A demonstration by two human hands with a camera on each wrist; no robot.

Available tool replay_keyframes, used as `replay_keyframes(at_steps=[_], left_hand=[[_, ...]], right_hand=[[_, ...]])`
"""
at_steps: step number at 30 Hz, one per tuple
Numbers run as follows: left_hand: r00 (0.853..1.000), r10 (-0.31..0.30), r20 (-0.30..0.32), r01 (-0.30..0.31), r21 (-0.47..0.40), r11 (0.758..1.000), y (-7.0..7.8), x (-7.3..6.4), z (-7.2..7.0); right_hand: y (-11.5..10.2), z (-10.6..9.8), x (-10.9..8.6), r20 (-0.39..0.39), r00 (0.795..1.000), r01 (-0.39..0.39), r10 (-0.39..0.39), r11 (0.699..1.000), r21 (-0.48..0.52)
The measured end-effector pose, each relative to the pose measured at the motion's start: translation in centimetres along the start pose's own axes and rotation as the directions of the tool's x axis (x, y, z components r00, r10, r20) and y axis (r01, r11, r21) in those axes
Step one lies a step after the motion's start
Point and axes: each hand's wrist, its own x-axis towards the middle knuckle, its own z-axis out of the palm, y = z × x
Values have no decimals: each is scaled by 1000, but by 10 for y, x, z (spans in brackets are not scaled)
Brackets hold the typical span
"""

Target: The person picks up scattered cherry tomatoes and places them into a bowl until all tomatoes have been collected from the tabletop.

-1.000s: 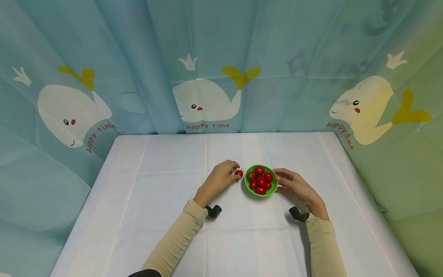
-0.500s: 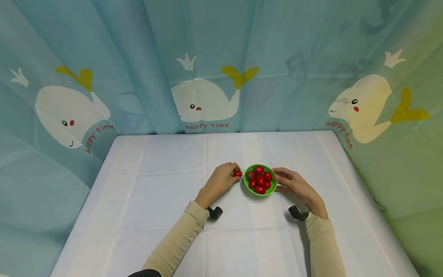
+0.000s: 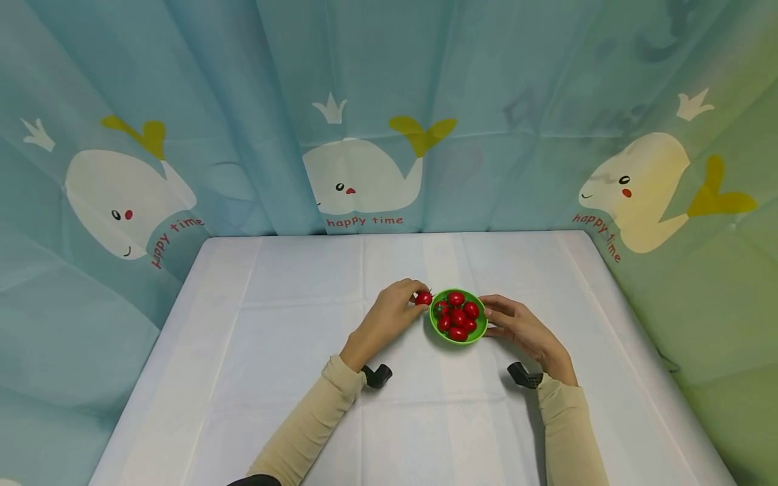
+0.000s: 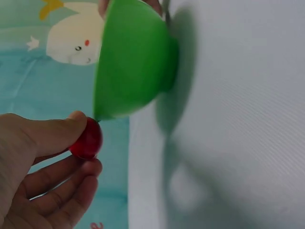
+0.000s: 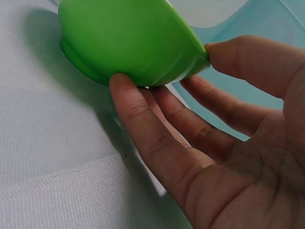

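Observation:
A green bowl (image 3: 459, 343) of red cherry tomatoes (image 3: 458, 317) stands upright on the white tablecloth. My left hand (image 3: 389, 317) pinches one cherry tomato (image 3: 423, 298) between thumb and fingers, just left of the bowl's rim. In the left wrist view that tomato (image 4: 87, 139) hangs above the cloth by the rim, its stem end toward the bowl (image 4: 133, 59). On the bowl's other side, my right hand (image 3: 525, 331) rests its fairly straight fingers against the outer wall. The right wrist view has the thumb tip at the rim of the bowl (image 5: 128, 40).
White cloth covers the table (image 3: 292, 304). Behind and beside it hangs a blue-green curtain (image 3: 243, 135) printed with whales. Each wrist wears a black camera mount, one at the left wrist (image 3: 378, 375) and one at the right wrist (image 3: 524, 374).
My left hand has closed its fingers on the cherry tomato, lifted it and brought it right, up to the bowl's rim. The right hand and the bowl stay in place.

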Motion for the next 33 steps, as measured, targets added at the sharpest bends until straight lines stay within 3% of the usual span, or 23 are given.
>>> replay_keyframes(at_steps=[5,9,17,26,33], left_hand=[[997,58,-46,-60,-48,997,9,-2,-6],[994,101,-45,-105,-84,991,15,-3,-8],[981,189,41,-184,-112,977,21,-4,-5],[933,287,218,-294,2,956,20,-5,0],[929,299,217,-312,31,949,16,-6,2]], right_hand=[[0,0,0,-8,1000,-6,6,1000,-6],[0,0,0,-13,1000,-13,13,1000,-11],[-1,0,-1,-8,1000,-15,15,1000,-7],[0,0,0,-2,1000,-6,6,1000,-15],[0,1,3,7,1000,-4,4,1000,-11]])
